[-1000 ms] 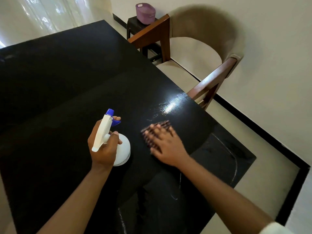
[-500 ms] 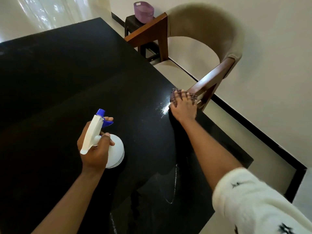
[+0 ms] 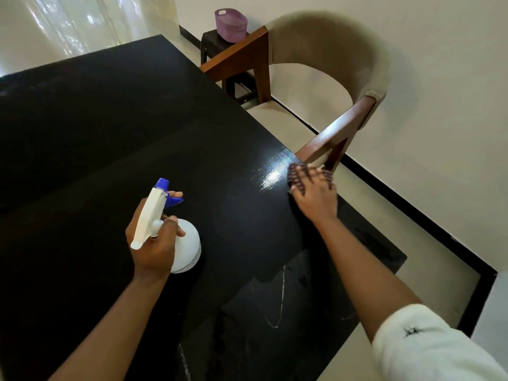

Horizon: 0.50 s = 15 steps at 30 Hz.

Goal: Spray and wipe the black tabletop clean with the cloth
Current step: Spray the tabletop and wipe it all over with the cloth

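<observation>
The black tabletop (image 3: 110,149) fills the left and middle of the head view. My left hand (image 3: 154,240) grips a white spray bottle (image 3: 184,248) with a blue nozzle, held just above the table. My right hand (image 3: 313,193) lies flat on a dark checked cloth (image 3: 295,171), pressing it onto the tabletop at its right edge. Most of the cloth is hidden under the fingers. A wet shiny patch (image 3: 270,176) glistens just left of the cloth.
A wooden chair (image 3: 341,78) with a beige curved back stands against the table's right edge, its arm close to my right hand. Behind it a purple basket (image 3: 231,23) sits on a dark stool (image 3: 214,45). Faint streaks mark the near tabletop.
My right hand slid the cloth from the table's middle out to the right edge by the chair arm, then stayed near there. My left hand with the bottle barely moved.
</observation>
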Motion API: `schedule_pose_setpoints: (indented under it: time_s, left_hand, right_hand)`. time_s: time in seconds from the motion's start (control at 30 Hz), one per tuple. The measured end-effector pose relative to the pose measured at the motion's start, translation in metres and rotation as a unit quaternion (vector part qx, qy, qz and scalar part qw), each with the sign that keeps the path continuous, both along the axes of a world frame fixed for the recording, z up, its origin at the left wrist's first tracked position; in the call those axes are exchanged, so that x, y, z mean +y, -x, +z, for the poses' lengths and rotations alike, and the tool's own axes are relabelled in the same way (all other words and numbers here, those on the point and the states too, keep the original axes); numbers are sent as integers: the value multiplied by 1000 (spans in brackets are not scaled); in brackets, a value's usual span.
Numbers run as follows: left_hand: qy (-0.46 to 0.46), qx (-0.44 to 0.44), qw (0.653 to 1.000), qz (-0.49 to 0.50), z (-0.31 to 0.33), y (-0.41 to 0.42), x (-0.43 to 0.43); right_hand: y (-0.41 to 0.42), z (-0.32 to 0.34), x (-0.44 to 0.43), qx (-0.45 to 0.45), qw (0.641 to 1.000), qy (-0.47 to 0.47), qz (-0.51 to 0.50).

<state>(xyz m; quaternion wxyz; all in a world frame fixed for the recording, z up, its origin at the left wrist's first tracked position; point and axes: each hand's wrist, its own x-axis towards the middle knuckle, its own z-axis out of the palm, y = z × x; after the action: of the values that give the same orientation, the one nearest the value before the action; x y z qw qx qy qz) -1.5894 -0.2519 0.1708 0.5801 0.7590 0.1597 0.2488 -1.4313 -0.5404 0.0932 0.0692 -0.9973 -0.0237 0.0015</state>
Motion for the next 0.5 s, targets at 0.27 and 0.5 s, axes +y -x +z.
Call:
schedule_pose_setpoints:
  time_s: [0.27,0.5]
  left_hand:
    - [0,3,1000,13,6,3,2]
    - [-16,-5,1000,-2,4,3,3]
  right_hand:
    - [69,5,44,4,1000,-6,5]
    - [114,2,67,26,987,-20,157]
